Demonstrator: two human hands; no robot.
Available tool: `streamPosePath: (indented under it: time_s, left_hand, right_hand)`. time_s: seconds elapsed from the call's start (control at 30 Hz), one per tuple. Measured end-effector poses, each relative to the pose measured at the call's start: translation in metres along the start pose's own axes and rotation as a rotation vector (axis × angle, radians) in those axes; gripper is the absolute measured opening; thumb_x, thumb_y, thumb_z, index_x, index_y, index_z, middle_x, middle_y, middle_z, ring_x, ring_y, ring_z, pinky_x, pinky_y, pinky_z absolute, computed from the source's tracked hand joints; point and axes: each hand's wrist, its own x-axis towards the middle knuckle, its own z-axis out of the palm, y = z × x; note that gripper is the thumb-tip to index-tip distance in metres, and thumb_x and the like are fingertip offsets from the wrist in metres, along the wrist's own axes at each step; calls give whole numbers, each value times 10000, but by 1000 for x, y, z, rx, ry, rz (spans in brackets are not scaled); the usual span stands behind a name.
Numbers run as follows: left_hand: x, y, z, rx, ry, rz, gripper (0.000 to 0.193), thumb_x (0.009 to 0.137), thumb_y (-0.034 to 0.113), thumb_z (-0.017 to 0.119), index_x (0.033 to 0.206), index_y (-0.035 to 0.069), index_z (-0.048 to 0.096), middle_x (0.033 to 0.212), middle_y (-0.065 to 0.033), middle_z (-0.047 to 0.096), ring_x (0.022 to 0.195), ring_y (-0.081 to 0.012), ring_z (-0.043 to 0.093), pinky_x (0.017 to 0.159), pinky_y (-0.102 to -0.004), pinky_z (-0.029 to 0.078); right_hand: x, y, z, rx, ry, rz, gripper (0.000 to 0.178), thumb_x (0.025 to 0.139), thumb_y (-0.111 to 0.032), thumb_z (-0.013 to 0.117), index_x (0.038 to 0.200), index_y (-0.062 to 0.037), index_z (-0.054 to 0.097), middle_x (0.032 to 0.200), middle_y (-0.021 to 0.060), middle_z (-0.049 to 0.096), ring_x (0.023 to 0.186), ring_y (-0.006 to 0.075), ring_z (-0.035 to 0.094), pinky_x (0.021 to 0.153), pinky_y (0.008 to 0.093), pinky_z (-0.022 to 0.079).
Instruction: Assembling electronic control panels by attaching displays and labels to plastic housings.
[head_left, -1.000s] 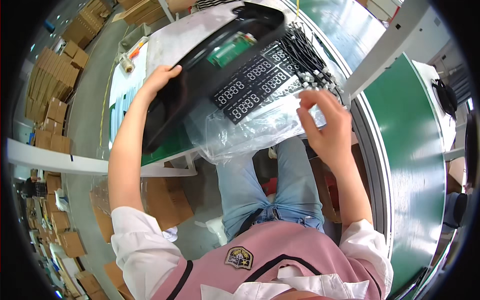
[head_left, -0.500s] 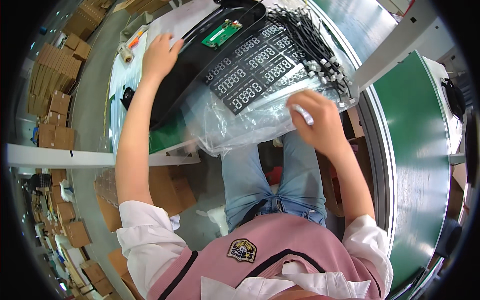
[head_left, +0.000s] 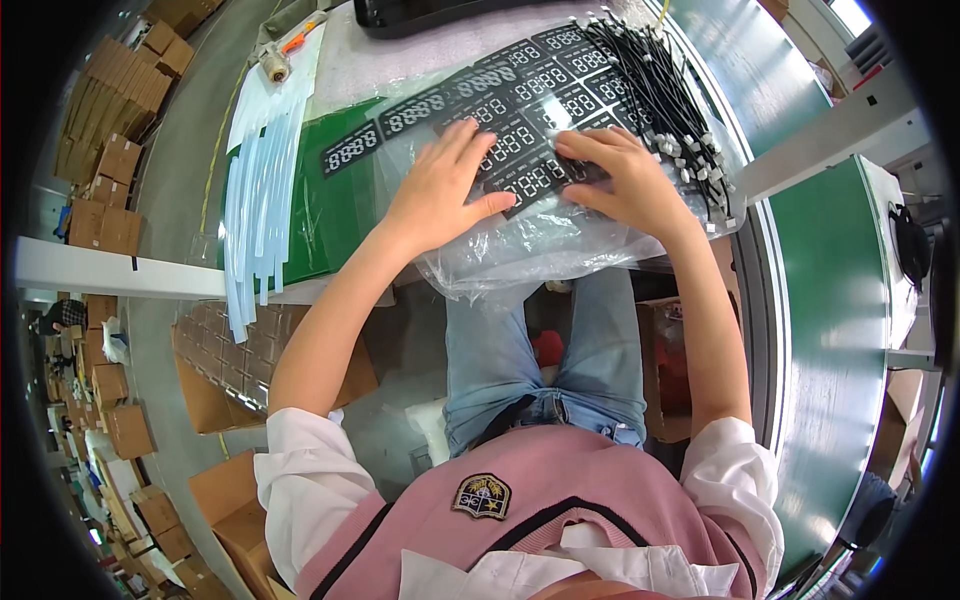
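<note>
My left hand (head_left: 440, 190) lies with fingers spread over the near-left part of the black display panels (head_left: 540, 90), which carry rows of white segment digits. My right hand (head_left: 630, 185) rests on their near-right part, thumb and fingers apart. Its fingertips touch a panel next to a bright glare spot, and neither hand visibly grips anything. Beneath the panels is clear plastic film (head_left: 500, 255), crumpled toward the near table edge. A bundle of black cables (head_left: 655, 85) with white connectors lies just right of the panels.
A black plastic housing (head_left: 440, 15) sits at the far edge, partly cut off. Pale translucent strips (head_left: 262, 200) lie on the green table mat (head_left: 330, 215) at left, below a tape roll (head_left: 275, 67) and an orange-handled tool (head_left: 298, 40). Cardboard boxes (head_left: 250, 345) stand below.
The black housing has gone from the left of the panels to the far edge, and its green circuit board is out of view. Both hands have come onto the panels, the left moving right and nearer.
</note>
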Motion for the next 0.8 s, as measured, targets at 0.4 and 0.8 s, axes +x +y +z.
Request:
streamPosePath:
  time_s: [0.4,0.8]
  left_hand:
    - [35,-39,20,-94,264,-125,557,837,396,708,1266,76,556,1285,-136,596,1194,-320,568,1060,-434,369]
    - [35,-59,33,-124,140,-140,674,753,499,751,1217,48,560,1148,-93,681,1028,-276,655,987,-441,395]
  right_hand:
    - [107,18,43,-14,141,-348,452,786,-89,711,1227,-65,615,1139,112,677,1010,299,662,851,390,527]
    - [140,10,63,259,-38,112,378,647,-123,787,1020,-87,731,882,84,734,810,246,712,746,324,560]
